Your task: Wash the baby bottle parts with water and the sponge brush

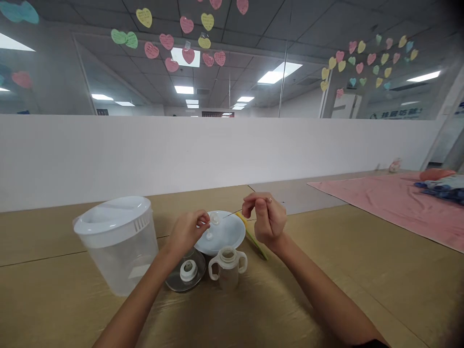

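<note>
**Two hands pinching over a white plate**

The white plate (pixel 226 233) sits on the tan table (pixel 61 241), and everything is placed by it; the left hand (pixel 187 232) is at its near-left rim, fingers drawn into a tight pinch right beside a small white fitting (pixel 215 219); whether that grip holds anything is too small to tell; the right hand (pixel 266 218) is just past the far-right rim, its clenched grip on a thin metal needle (pixel 232 214), whose tip points over the plate toward that fitting; a second small white fitting (pixel 209 236) lies on the plate, nearer the left hand; a two-handled clear cup (pixel 227 267) stands just in front of the plate; a round glass disc with a white centre fitting (pixel 185 273) lies at its near-left edge; a large clear lidded pitcher (pixel 116 244) stands further left of it; a yellow-green strip (pixel 255 241) lies partly beneath its right side.
</note>
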Demonstrator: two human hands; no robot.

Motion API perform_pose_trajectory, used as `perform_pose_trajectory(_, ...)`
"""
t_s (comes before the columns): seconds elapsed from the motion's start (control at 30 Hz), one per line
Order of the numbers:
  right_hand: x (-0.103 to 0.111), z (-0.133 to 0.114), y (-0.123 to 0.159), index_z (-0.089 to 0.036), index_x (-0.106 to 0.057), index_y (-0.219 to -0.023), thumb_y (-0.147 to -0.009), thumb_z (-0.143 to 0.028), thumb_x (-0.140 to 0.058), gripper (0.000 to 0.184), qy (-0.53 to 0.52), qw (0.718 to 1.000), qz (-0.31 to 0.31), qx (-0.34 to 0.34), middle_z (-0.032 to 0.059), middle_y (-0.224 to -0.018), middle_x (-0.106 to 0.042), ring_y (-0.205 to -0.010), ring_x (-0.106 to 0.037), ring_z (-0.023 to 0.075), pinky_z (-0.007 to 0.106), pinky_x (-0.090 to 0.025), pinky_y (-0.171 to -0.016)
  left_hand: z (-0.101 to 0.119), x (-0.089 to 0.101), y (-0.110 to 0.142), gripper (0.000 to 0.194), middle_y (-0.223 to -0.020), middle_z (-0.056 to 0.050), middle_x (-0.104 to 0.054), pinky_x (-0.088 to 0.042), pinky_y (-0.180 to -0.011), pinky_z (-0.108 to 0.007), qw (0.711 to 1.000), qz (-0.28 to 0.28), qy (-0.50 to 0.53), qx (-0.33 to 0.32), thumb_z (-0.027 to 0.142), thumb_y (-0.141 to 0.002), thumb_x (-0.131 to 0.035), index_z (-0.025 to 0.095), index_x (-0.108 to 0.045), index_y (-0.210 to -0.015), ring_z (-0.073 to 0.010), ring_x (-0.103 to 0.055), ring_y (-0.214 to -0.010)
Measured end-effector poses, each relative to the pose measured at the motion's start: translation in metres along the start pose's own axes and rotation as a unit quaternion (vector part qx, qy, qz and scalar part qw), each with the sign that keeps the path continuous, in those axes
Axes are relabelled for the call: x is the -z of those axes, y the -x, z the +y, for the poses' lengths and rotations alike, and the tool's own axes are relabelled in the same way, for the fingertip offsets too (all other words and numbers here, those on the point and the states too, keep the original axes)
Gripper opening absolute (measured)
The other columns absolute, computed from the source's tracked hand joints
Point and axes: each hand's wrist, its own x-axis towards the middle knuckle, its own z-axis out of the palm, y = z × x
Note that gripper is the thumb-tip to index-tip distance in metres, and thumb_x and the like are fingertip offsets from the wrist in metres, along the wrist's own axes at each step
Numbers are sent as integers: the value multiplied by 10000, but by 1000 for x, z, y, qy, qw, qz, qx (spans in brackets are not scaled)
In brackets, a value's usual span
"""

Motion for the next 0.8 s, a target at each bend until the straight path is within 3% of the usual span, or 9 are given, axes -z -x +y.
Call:
perform_pose_trajectory(0.1, -3, -10, 6, -186, -540, -941, -914, -205, -325, 218, 2, 997, 28, 73, -23, -581, -543, -494, -518, 76, 203, -435, -494, 1, -8, -2, 54, -717, -17, -670, -460, -637, -229, 997, 15, 73, -14, 217, -701, -552, 174, -585, -703, -150, -623, -695)
perform_pose_trajectory(0.27, -10, -14, 10, -191, -533, -967, -914, -208, -315, 226, -1, 996, 10, 89, -20, -573, -541, -518, -533, 88, 221, -456, -512, 3, -5, 0, 96, -714, -32, -672, -471, -624, -226, 991, 23, 128, -17, 229, -688, -548, 159, -609, -714, -148, -621, -673)
perform_pose_trajectory(0.8, -4, -23, 8, -194, -533, -963, -905, -207, -317, 224, -6, 995, 13, 101, -5, -580, -554, -521, -545, 109, 241, -472, -498, 20, 5, 10, 139, -627, 15, -615, -357, -529, -187, 997, 31, 43, -57, 160, -701, -462, 161, -600, -686, -106, -521, -589)
